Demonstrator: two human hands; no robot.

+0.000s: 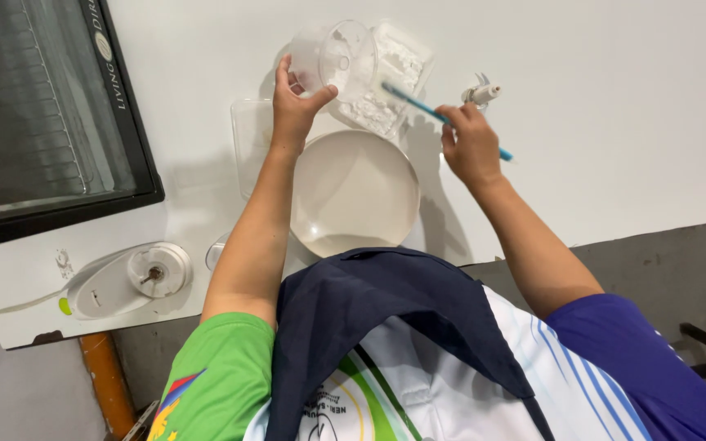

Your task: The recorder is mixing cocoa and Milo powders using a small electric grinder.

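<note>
Evidently light, stiff and slippery, the clear plastic jug (338, 59) sits tipped in the left hand (294, 106), whose grip clasps its rim, while the right hand (469, 143) pinches a thin blue spatula (418, 104)

At the white table (598, 98), a person's left hand (294, 102) grips a clear plastic jar (338, 59), tipped on its side so its mouth faces a clear tub of white powder (390, 77). The right hand (469, 145) holds a blue-handled utensil (435, 114), its front end reaching into the tub's powder. Just below the tub sits a white bowl (355, 193), with a clear lid (251, 143) lying flat to its left, partly under the left forearm. A small white blade piece (480, 92) lies near the right hand. Further left are a white blender base (124, 279) and a dark glass-doored oven (46, 114).
</note>
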